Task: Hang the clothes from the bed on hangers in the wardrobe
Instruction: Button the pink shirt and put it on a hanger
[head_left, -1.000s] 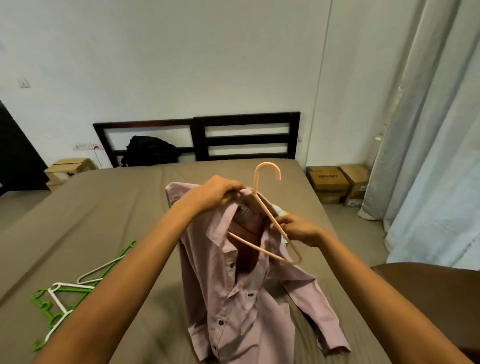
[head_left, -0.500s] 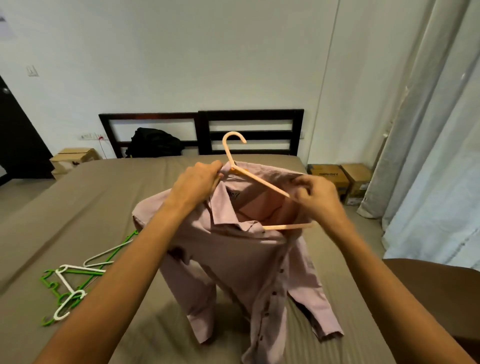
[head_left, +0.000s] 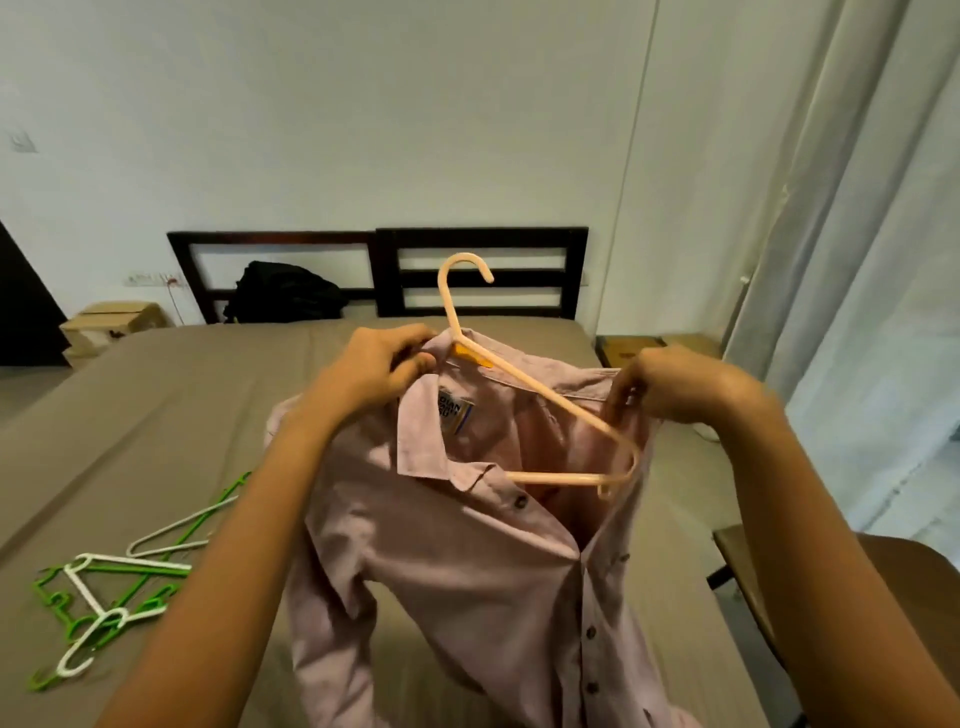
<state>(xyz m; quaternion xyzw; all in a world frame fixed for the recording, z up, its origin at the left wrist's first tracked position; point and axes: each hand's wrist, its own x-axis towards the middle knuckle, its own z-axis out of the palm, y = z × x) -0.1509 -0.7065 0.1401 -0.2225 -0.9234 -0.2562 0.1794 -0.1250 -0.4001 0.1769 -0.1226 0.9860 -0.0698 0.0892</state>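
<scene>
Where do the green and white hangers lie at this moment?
In the head view, the green and white hangers lie in a loose pile on the bed at the lower left, to the left of the pink shirt.

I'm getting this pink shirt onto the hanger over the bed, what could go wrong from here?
1. The hanger has one end bare inside the open front of the shirt; if the right hand lets go of that shoulder, the fabric may slip off.
2. The top is unbuttoned, so the shirt could slide off when the left hand releases the collar.
</scene>
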